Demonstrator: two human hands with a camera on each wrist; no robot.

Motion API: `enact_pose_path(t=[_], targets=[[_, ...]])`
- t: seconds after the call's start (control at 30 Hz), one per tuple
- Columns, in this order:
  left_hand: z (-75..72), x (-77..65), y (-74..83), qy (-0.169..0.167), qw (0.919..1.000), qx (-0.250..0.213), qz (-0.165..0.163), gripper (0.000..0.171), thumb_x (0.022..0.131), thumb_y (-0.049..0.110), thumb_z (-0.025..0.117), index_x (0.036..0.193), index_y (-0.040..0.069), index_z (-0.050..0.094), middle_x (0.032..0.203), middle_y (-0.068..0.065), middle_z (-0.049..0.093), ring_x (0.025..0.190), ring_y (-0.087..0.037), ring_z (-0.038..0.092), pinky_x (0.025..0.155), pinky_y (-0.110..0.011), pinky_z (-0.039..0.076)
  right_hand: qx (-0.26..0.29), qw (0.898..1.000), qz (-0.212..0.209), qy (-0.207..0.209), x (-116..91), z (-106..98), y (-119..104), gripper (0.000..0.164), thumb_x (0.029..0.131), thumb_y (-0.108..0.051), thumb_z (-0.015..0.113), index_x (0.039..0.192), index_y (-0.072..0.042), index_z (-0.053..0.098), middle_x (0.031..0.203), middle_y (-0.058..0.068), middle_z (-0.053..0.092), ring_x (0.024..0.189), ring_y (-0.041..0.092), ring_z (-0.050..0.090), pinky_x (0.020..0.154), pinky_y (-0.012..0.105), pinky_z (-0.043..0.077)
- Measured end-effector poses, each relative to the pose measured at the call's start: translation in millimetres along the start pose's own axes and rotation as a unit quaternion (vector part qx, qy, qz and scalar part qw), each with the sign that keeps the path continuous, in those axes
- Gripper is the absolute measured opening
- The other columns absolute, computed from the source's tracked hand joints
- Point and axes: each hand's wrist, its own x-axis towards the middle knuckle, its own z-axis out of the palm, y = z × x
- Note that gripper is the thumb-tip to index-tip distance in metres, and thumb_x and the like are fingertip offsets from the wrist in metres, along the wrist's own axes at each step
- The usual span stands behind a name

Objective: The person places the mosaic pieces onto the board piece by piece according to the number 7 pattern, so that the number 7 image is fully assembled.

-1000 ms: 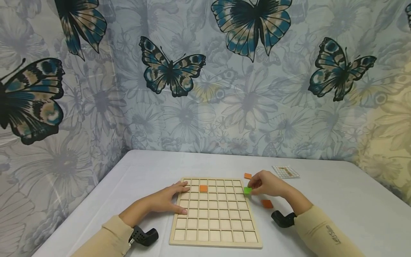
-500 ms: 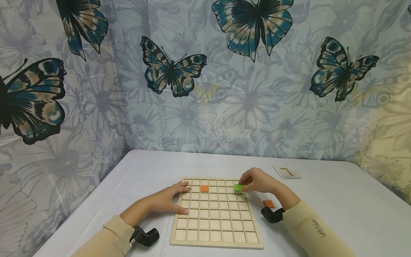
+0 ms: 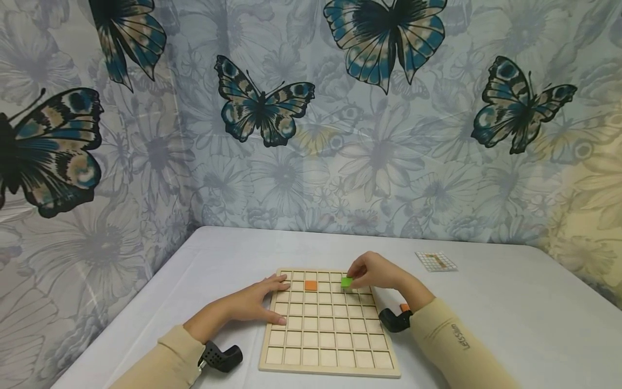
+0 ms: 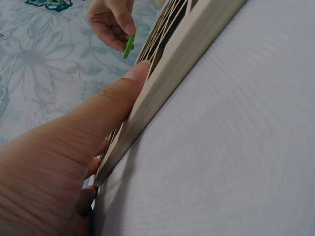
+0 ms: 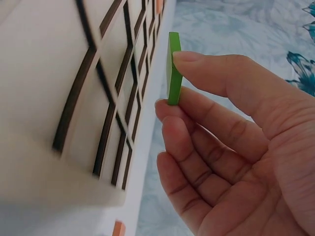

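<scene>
A wooden grid board (image 3: 330, 371) lies on the table, with one orange square tile (image 3: 311, 285) in a cell near its far side. My left hand (image 3: 250, 301) rests with spread fingers on the board's left edge; in the left wrist view its thumb (image 4: 106, 105) lies along the rim. Between thumb and fingers, my right hand (image 3: 376, 271) pinches a thin green square tile (image 3: 346, 282) over the far right part of the grid. The right wrist view shows the green tile (image 5: 174, 69) edge-on, apart from the board's surface, with the other fingers loosely bent below it.
To the right of the board, another orange tile (image 3: 404, 307) is partly hidden by the black wrist camera (image 3: 394, 320). A small card with a printed grid (image 3: 436, 262) lies at the back right of the white-covered table (image 3: 495, 324).
My right hand has moved left with the green tile, from beside the board's right edge to over the grid. The orange tile at the far right is now hidden behind it. My left hand stays put.
</scene>
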Motion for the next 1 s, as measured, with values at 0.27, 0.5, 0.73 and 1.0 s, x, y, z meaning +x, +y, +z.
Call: enact_pose_path(t=[0.27, 0.5, 0.73, 1.0], targets=[[-0.4, 0.5, 0.2, -0.002, 1.0000, 0.001, -0.001, 0.082, 0.073, 0.045, 0.076, 0.141, 0.017, 0.041, 0.156, -0.006, 0.020, 0.145, -0.033, 0.008, 0.114, -0.060, 0.012, -0.002, 1.000, -0.003, -0.009, 12.7, 9.0, -1.5, 0.016, 0.077, -0.010, 0.075, 0.090, -0.001, 0.072, 0.088, 0.007, 0.071, 0.076, 0.009, 0.063, 0.068, 0.022, 0.054], [0.2, 1.1, -0.9, 0.000, 1.0000, 0.004, 0.002, 0.082, 0.073, 0.045, 0.076, 0.141, 0.017, 0.041, 0.156, -0.007, 0.021, 0.145, -0.034, 0.008, 0.114, -0.059, 0.012, 0.002, 1.000, -0.013, -0.013, 21.2, 14.2, -5.3, 0.018, 0.076, -0.010, 0.075, 0.090, 0.001, 0.072, 0.087, 0.009, 0.071, 0.075, 0.009, 0.063, 0.067, 0.022, 0.053], [0.5, 0.6, -1.0, 0.005, 1.0000, 0.007, 0.001, 0.081, 0.072, 0.045, 0.077, 0.141, 0.018, 0.042, 0.156, -0.007, 0.021, 0.144, -0.035, 0.009, 0.114, -0.059, 0.011, -0.006, 1.000, -0.020, -0.018, 27.0, 19.3, -11.1, 0.017, 0.077, -0.008, 0.074, 0.091, 0.001, 0.072, 0.089, 0.009, 0.071, 0.076, 0.009, 0.063, 0.068, 0.021, 0.053], [0.8, 1.5, -2.3, 0.005, 0.9999, 0.008, 0.000, 0.081, 0.072, 0.045, 0.076, 0.141, 0.018, 0.042, 0.156, -0.006, 0.020, 0.145, -0.034, 0.009, 0.114, -0.058, 0.011, -0.011, 0.999, -0.026, -0.017, 31.8, 24.3, -14.4, 0.016, 0.076, -0.009, 0.075, 0.090, 0.000, 0.072, 0.087, 0.009, 0.071, 0.074, 0.008, 0.062, 0.066, 0.020, 0.052]])
